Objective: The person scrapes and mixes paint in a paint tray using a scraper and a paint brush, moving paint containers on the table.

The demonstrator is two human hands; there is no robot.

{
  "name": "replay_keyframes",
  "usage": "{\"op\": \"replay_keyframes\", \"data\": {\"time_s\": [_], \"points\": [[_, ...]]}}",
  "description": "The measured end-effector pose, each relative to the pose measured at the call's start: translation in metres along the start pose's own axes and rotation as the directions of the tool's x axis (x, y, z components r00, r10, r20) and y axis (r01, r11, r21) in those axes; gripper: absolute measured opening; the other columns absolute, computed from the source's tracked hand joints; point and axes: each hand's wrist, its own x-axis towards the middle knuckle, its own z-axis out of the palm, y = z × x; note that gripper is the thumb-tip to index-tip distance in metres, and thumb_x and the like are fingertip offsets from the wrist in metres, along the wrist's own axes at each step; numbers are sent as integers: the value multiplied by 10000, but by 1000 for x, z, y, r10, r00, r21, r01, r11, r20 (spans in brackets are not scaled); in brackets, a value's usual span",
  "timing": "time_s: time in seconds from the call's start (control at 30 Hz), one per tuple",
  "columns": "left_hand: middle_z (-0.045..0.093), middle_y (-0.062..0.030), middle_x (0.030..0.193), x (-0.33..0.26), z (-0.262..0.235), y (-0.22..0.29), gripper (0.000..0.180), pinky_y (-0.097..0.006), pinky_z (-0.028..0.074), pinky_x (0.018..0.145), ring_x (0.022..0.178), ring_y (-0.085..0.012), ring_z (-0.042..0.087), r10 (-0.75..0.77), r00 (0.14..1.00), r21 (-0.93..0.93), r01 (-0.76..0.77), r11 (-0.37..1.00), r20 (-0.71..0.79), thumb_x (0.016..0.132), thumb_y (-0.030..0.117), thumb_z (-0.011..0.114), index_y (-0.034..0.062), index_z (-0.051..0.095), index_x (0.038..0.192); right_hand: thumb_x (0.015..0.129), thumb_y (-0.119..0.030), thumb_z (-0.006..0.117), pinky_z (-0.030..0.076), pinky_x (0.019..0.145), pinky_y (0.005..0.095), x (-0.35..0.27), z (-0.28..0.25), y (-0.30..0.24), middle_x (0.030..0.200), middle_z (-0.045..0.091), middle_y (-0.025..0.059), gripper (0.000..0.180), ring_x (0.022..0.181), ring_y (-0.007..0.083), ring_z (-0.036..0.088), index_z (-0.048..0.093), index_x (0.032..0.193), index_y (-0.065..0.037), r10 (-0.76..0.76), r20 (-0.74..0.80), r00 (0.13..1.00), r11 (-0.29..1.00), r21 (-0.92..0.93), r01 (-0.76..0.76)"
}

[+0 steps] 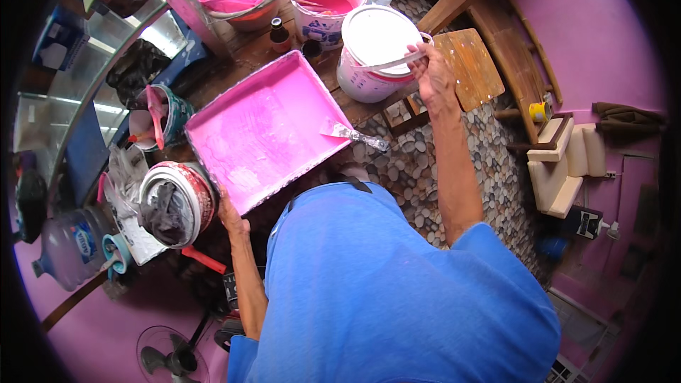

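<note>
White paint bucket (372,53) sits under right hand's fingers (420,53) gripping its handle (390,64)

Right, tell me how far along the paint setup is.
Done: the paint tray is already coated pink, with a putty knife resting on its edge. In hand: the right hand holds a flat blade at the rim of the white paint bucket, whose lid is on; the left hand grips the tray's corner. Left: the lid is not yet off.
</note>
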Motion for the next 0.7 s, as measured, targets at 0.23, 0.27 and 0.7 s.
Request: {"op": "replay_keyframes", "data": {"time_s": [0.23,0.27,0.7], "points": [[480,-135,1337,1,1,-1,716,-340,359,1029,1208,-207,462,-31,999,10,31,999,17,877,467,619,-90,460,1298,866,-292,609,230,1024,602,12,25,-1,1156,561,227,440,1189,435,438,455,1199,-49,180,109,978,977,93,-190],[479,-136,1340,2,-1,-3,713,-340,357,1031,1212,-209,460,-30,1000,2,30,1000,8,881,461,615,-88,453,1305,866,-292,609,230,1024,602,8,28,-5,1156,561,227,440,1189,435,438,455,1199,-49,175,108,979,978,93,-185],[397,-130,1418,16,-13,-12,688,-353,324,1067,1269,-219,406,-8,998,-30,10,999,61,899,385,614,-52,380,1376,891,-291,539,311,956,621,5,27,-12,1158,569,186,308,1141,447,487,535,1071,-41,112,189,976,985,106,-134]]}}
